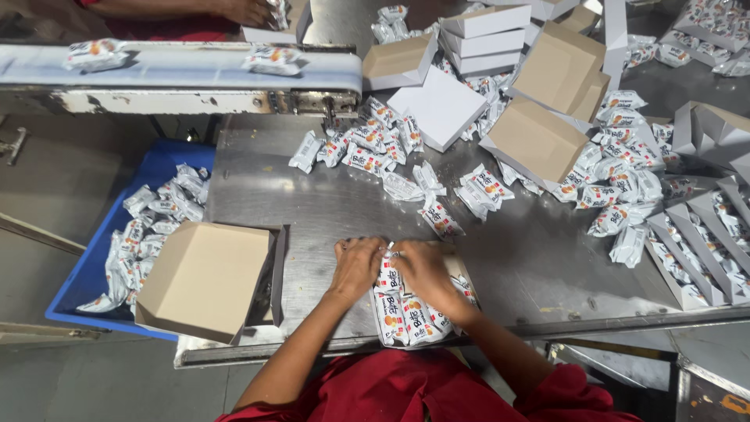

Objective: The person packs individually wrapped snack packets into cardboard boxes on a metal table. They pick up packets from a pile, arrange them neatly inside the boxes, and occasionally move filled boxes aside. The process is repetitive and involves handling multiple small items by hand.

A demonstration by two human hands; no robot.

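A small open cardboard carton (466, 275) at the near edge of the scratched steel table (312, 203) is filled with upright white snack packets with orange print (406, 312). The left hand (357, 266) and right hand (424, 268) are laid side by side on top of the packets, palms down, fingers curled and pressed onto the far ends of the packets. A larger brown cardboard box (207, 277) is seen tipped beside the left forearm, its inside hidden. A blue plastic crate (94, 266) below holds loose packets. More glossy packets are scattered across the table among flat-sided white and brown cartons (539, 141).
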